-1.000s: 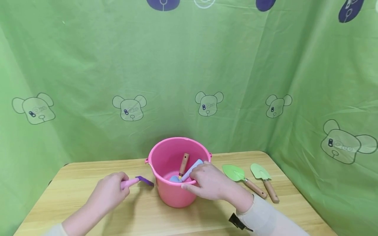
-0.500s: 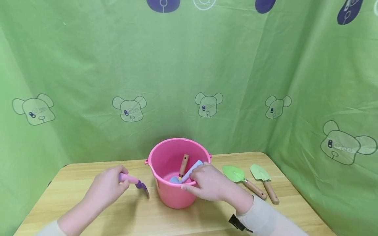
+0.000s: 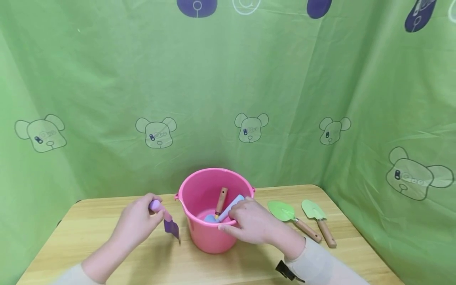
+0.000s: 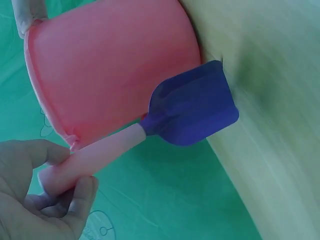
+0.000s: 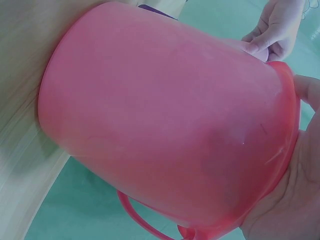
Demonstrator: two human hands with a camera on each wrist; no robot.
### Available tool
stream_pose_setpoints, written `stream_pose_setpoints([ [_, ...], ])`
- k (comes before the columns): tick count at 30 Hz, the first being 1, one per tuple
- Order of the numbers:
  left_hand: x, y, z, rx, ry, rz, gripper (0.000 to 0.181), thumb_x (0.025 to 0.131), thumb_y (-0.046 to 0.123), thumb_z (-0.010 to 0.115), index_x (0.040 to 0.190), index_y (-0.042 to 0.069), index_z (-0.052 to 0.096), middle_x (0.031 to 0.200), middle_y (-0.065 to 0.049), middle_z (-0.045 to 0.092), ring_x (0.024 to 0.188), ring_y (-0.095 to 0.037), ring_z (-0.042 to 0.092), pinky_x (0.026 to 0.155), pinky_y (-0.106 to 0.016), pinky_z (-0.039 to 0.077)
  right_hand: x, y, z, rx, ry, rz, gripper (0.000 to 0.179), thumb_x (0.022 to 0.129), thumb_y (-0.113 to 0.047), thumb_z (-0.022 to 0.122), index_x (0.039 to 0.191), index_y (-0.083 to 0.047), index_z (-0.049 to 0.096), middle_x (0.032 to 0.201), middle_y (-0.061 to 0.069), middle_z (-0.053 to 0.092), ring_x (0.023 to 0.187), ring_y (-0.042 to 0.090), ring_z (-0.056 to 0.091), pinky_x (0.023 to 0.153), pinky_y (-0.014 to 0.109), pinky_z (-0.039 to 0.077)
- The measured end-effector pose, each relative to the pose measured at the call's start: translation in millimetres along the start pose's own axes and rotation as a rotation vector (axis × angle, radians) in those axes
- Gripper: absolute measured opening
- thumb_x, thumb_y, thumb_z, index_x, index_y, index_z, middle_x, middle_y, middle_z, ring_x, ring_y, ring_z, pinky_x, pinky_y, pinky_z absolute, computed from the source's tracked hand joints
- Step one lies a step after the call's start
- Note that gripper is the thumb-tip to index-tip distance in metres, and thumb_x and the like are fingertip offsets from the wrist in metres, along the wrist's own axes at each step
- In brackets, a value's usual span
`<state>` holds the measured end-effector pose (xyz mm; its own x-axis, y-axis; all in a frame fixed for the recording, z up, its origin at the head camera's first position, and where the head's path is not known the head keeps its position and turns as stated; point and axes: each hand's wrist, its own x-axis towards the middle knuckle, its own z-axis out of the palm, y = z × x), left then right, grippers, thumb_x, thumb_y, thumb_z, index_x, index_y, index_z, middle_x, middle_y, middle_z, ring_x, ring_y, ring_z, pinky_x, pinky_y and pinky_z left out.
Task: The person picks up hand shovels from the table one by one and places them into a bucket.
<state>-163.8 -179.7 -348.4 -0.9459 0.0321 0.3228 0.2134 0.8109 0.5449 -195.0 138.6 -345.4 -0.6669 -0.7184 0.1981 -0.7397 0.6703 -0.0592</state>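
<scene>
My left hand [image 3: 135,219] pinches the pink handle of a small toy shovel [image 4: 192,107] between thumb and fingers. Its purple blade points downward, close over the table and just left of the pink bucket [image 3: 213,239]. With my right hand [image 3: 254,221] I grip the bucket's near right rim, thumb outside and fingers reaching over the edge. Inside the upright bucket lean a tool with a light blue handle [image 3: 233,206] and another with a wooden handle [image 3: 221,201]. The bucket wall hides most of their lower ends.
Two green trowels with wooden handles lie right of the bucket: a leaf-shaped one [image 3: 281,210] and a paler one [image 3: 313,209]. Beneath everything is a wood-grain table [image 3: 89,221]. Green cloth [image 3: 206,79] printed with bear faces hangs behind and at both sides.
The shovel in my left hand has swung from lying sideways, blade toward the bucket, to pointing steeply down. That hand has turned with it. My right hand keeps its hold on the rim.
</scene>
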Motion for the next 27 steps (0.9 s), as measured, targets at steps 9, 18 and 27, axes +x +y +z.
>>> stream_pose_setpoints([
  [9,-1.1,-0.7,17.1,-0.149,0.033,-0.049,0.025,0.087,0.013,0.073,0.109,0.003,0.065,0.099,-0.008,0.07,0.094,-0.027,0.068,0.085,-0.047,0.054,-1.9,0.3,0.7,0.003,-0.006,0.012,0.052,0.098,-0.062,0.046,0.063,-0.024,0.045,0.059,-0.013,0.038,0.063,0.006,0.04,0.078,0.033,0.039],
  [18,-4.2,-4.2,28.0,-0.266,0.045,-0.092,0.02,0.088,0.011,0.073,0.104,0.006,0.063,0.097,-0.005,0.069,0.098,-0.027,0.069,0.092,-0.046,0.053,-2.3,0.5,1.4,0.005,0.002,0.015,0.053,0.098,-0.064,0.045,0.062,-0.024,0.045,0.059,-0.013,0.038,0.064,0.006,0.041,0.078,0.032,0.04],
  [27,-5.3,-7.2,34.0,-0.322,0.075,-0.102,0.018,0.087,0.009,0.075,0.1,0.009,0.062,0.094,-0.003,0.069,0.098,-0.024,0.069,0.091,-0.041,0.054,-0.3,0.5,1.3,0.013,0.002,0.013,0.054,0.097,-0.066,0.044,0.063,-0.025,0.046,0.059,-0.014,0.039,0.065,0.007,0.042,0.079,0.032,0.039],
])
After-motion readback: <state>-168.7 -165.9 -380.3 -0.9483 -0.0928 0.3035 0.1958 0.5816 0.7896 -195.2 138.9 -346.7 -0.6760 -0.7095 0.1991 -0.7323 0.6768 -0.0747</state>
